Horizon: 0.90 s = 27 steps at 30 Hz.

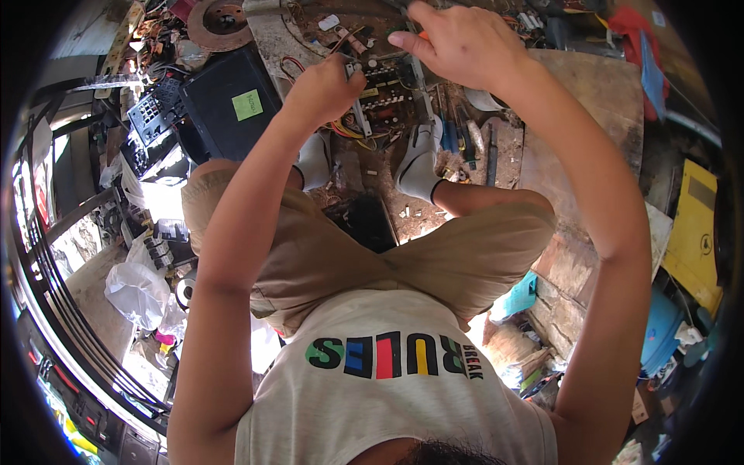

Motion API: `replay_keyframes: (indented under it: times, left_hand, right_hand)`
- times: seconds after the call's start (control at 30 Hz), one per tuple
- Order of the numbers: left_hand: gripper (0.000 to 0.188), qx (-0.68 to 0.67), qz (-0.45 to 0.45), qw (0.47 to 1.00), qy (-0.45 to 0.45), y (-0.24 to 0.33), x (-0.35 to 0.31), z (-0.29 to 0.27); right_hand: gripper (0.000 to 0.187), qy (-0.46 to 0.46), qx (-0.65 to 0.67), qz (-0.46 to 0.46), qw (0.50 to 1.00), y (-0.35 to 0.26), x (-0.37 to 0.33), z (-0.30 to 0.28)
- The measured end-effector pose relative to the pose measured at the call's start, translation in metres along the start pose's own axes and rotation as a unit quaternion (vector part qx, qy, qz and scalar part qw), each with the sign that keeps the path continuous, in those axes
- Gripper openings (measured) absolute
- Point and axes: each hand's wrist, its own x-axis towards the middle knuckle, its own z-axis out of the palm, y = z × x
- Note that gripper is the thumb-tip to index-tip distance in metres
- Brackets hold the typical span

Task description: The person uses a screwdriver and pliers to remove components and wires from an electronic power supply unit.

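Note:
Between my feet stands an opened electronic unit with a circuit board [385, 93] crowded with parts, flanked by metal side plates. My left hand [324, 91] is closed at its left side, thumb and fingers on the upper end of the left metal plate [361, 120]. Beyond the right metal plate [419, 87], my right hand [473, 45] is raised with fingers bent and thumb pointing left. A bit of orange [423, 36] shows by that thumb, like part of a tool handle; the rest is hidden by the hand. Coloured wires [346, 128] trail from the unit's near left corner.
Several screwdrivers and hand tools [465, 132] lie right of the unit. A black case [225, 105] with a green note stands on the left, near a rusty disc [219, 23]. A wooden board [581, 116] lies at right, and a yellow panel [692, 236] leans farther out.

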Motion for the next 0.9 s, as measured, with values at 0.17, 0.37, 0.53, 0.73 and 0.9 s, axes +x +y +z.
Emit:
replay_keyframes:
  times: [0.17, 0.37, 0.53, 0.73, 0.9]
  left_hand:
    - [0.048, -0.035, 0.036, 0.998, 0.041, 0.004, 0.001, 0.005]
    - [0.054, -0.035, 0.036, 0.998, 0.023, 0.004, 0.001, 0.007]
    - [0.065, -0.032, 0.019, 0.999, -0.009, 0.002, -0.001, 0.009]
    - [0.065, -0.087, 0.03, 0.995, 0.021, 0.002, -0.004, 0.01]
    - [0.062, -0.102, 0.017, 0.993, 0.065, 0.004, -0.01, 0.018]
  right_hand:
    - [0.017, 0.114, 0.034, -0.159, 0.98, 0.015, -0.008, 0.01]
    - [0.02, 0.089, 0.001, -0.041, 0.995, 0.018, -0.006, 0.027]
    - [0.018, 0.271, 0.075, -0.058, 0.958, 0.034, -0.01, 0.033]
    - [0.016, 0.23, 0.272, -0.012, 0.934, 0.029, -0.029, 0.031]
    - [0.015, 0.284, 0.23, -0.049, 0.93, 0.027, -0.022, 0.027]
